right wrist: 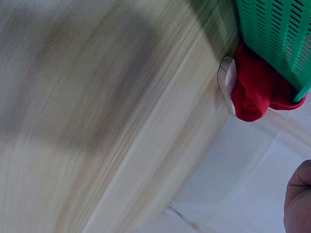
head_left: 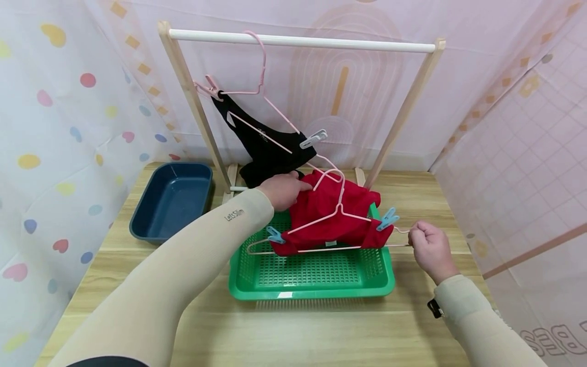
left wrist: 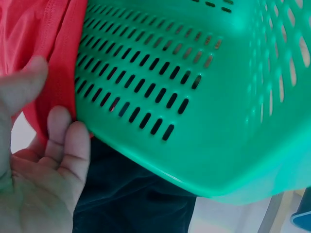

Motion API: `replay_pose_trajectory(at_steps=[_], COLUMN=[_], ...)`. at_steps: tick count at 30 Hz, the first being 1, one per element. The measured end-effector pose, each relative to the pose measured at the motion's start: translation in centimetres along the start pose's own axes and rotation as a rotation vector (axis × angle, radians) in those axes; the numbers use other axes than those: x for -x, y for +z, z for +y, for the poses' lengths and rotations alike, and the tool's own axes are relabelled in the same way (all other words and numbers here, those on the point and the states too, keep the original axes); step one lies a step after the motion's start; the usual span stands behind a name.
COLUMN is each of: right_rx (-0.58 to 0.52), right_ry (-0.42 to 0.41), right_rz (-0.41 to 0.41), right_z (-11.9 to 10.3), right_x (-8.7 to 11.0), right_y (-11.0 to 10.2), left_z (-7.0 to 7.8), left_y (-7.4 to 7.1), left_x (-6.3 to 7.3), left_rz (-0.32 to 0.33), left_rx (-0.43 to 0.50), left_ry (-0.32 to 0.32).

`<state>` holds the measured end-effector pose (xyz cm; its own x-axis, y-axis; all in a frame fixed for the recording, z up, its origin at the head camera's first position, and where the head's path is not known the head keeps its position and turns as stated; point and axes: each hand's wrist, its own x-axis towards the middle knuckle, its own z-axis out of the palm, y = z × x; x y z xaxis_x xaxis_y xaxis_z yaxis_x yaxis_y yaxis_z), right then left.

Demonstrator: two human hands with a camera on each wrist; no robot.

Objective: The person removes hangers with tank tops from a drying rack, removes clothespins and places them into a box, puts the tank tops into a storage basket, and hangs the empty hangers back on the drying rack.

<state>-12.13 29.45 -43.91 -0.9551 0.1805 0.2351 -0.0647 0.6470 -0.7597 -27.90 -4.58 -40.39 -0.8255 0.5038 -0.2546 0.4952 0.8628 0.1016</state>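
Observation:
Over the green basket [head_left: 316,290] lies a red garment [head_left: 321,204], its near edge pinned to a pink hanger [head_left: 321,221] by two blue clothespins [head_left: 389,218]. My right hand [head_left: 431,250] grips the right end of this hanger. My left hand [head_left: 285,191] is at the far left part of the red garment; in the left wrist view, its thumb and curled fingers pinch the cloth. Just behind that hand hangs a black garment [head_left: 261,145], clipped with a pink clothespin [head_left: 211,87] and a pale blue clothespin [head_left: 314,138] to another pink hanger [head_left: 263,61].
A drying rack with a white bar [head_left: 298,41] and wooden posts [head_left: 405,114] stands behind the basket. To the left, a dark blue tub [head_left: 171,201] sits on the wooden table [head_left: 284,331]. Patterned curtains [head_left: 59,142] enclose the sides and back.

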Motion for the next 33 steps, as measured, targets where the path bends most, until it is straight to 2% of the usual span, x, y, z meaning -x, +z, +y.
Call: replay_pose_trajectory(at_steps=[4, 11, 21, 24, 29, 33], right_rx=[0.005, 0.009, 0.014, 0.007, 0.005, -0.001], right_ry=[0.007, 0.004, 0.002, 0.015, 0.021, 0.029], right_rz=[-0.009, -0.005, -0.002, -0.009, -0.008, -0.007], right_z=[0.0, 0.1, 0.3, 0.2, 0.2, -0.1], right_x=[0.1, 0.3, 0.3, 0.4, 0.3, 0.2], right_y=[0.0, 0.0, 0.0, 0.0, -0.1, -0.1], left_z=[0.1, 0.2, -0.7, -0.8, -0.9, -1.1], left_y=[0.1, 0.5, 0.6, 0.6, 0.2, -0.2], left_x=[-0.1, -0.5, -1.2, -0.9, 0.1, 1.1], left_rz=[0.053, 0.129, 0.180, 0.190, 0.244, 0.261], left_rx=[-0.004, -0.129, -0.170, -0.149, -0.067, -0.009], left_ry=[0.000, 0.045, 0.099, 0.099, 0.096, 0.132])
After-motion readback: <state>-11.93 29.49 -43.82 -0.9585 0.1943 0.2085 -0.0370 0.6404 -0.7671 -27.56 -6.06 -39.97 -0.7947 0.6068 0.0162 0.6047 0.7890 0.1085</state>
